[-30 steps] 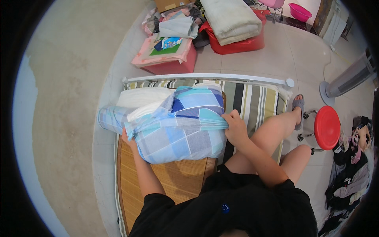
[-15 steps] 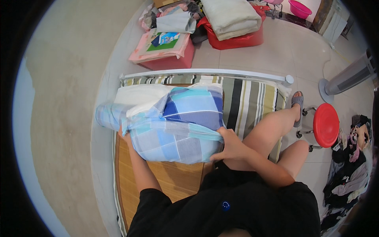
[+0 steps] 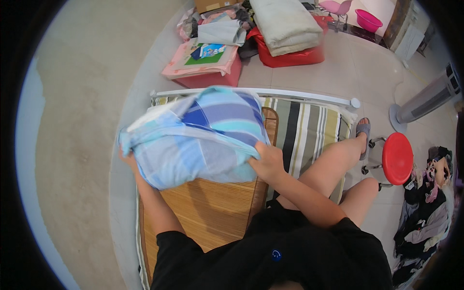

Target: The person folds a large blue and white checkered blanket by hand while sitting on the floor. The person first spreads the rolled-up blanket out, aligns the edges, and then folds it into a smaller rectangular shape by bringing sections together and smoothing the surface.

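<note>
Slip risk: blue checked bundle (image 3: 193, 150)
Our right hand (image 3: 268, 162) pinches its edge, fingers closed; left hand (image 3: 127, 158): fingers mostly hidden, can't tell. Uneven pull could free it.

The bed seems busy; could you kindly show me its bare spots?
The mat is bare between the checked bedding and black shirt, as is the striped cover between the white rail and right leg. Crowded: where left hand and right hand hold that bedding.

The bundle (image 3: 193, 150) is checked in pale blue, navy, grey and turquoise. Near it, the mat (image 3: 217, 208) is fine-lined tan; right of the bundle, the mattress (image 3: 300, 140) is striped black, white, grey and olive, the stool (image 3: 398, 158) red.
</note>
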Demonstrator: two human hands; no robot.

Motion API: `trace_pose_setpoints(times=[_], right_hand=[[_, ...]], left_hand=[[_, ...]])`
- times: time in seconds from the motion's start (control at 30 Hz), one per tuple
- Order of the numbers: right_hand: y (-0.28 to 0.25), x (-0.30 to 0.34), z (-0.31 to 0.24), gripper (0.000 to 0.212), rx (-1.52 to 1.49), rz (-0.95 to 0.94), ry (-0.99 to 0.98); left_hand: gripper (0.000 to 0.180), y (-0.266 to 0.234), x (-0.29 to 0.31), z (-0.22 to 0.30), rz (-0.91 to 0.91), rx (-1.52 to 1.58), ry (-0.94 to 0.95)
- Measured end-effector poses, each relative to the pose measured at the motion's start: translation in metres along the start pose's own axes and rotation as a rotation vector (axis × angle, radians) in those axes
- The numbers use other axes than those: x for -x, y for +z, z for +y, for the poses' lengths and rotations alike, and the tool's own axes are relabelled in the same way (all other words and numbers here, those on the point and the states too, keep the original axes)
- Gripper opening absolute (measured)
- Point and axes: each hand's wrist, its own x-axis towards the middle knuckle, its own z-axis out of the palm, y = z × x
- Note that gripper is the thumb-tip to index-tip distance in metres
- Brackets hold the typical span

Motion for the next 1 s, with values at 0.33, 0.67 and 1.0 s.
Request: trace_pose_setpoints(times=[0.33, 0.67, 1.0], right_hand=[[-0.007, 0.012, 0.051, 0.044, 0.120, -0.102, -0.223], [0.038, 0.046, 0.082, 0.032, 0.250, 0.012, 0.163], [0.034, 0.036, -0.029, 0.025, -0.098, 0.034, 0.632]], left_hand=[[0.016, 0.073, 0.079, -0.018, -0.137, -0.024, 0.028], [0.018, 0.095, 0.083, -0.023, -0.135, -0.484, 0.152], [0.020, 0.107, 0.116, -0.018, 0.428, -0.165, 0.144]])
